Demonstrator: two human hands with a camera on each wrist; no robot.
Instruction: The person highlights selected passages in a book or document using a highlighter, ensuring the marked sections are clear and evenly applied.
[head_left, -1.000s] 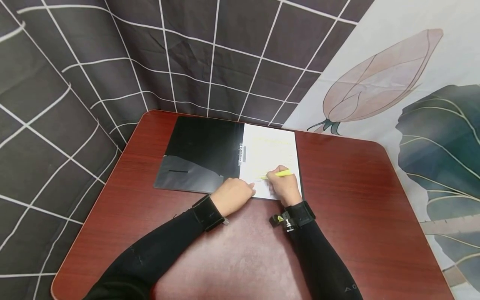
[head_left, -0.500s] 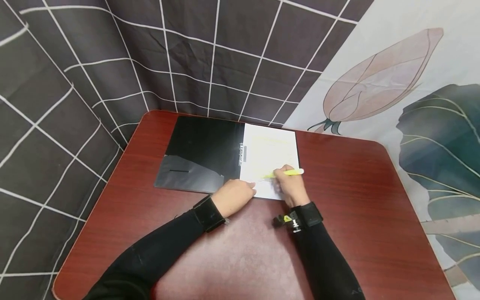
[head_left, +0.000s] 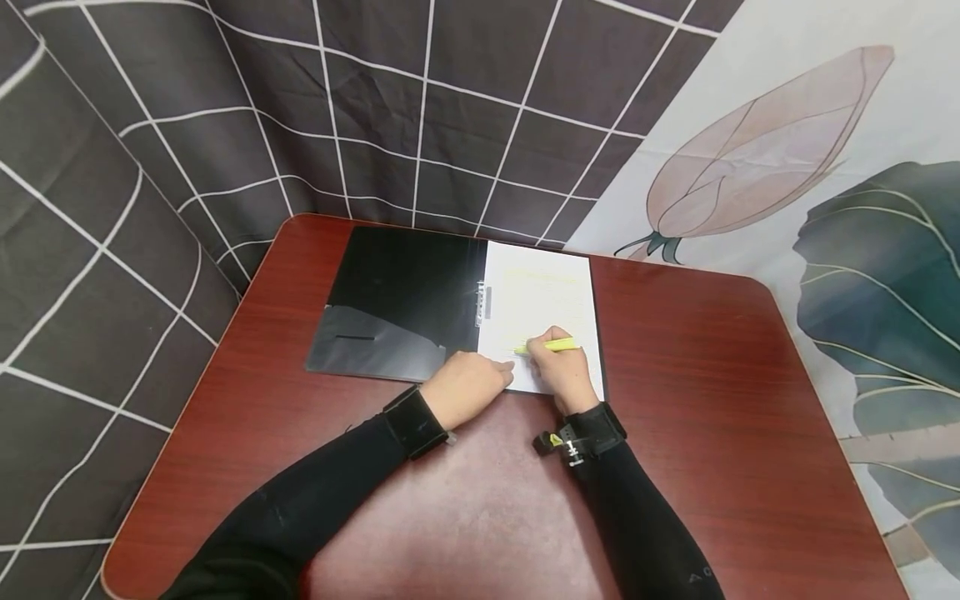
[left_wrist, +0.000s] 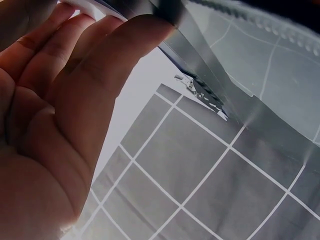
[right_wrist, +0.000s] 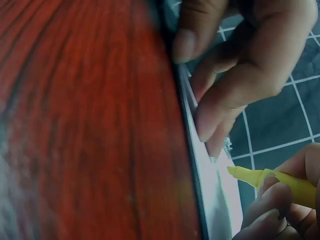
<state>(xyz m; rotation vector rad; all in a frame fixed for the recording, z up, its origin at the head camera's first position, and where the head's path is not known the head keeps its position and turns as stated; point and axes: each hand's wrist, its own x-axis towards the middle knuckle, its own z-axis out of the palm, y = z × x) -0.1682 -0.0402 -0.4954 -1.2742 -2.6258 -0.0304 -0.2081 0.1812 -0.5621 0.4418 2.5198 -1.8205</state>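
Observation:
A black binder (head_left: 408, 275) lies spread flat near the table's far edge, with a white printed sheet (head_left: 536, 292) on its right side. Yellow marks run over parts of the text. My right hand (head_left: 564, 371) pinches a yellow highlighter (right_wrist: 295, 187), its tip low over the lower part of the sheet. At the sheet's lower left corner, my left hand (head_left: 467, 387) rests with its fingers on the paper. The left wrist view shows those fingers (left_wrist: 107, 65) loosely bent, reaching to the page. In the right wrist view the left fingertips (right_wrist: 212, 120) touch the paper by the binder's near edge.
A metal clip (head_left: 481, 304) sits along the binder's spine, and a clear pocket (head_left: 375, 343) covers the lower left cover. The reddish-brown table (head_left: 690, 375) extends around it. A dark grid curtain (head_left: 375, 108) and a white patterned one hang behind.
My right hand first slid right along the line with the highlighter, then came back left. The left hand has stayed on the sheet's corner. The head view has shifted slightly.

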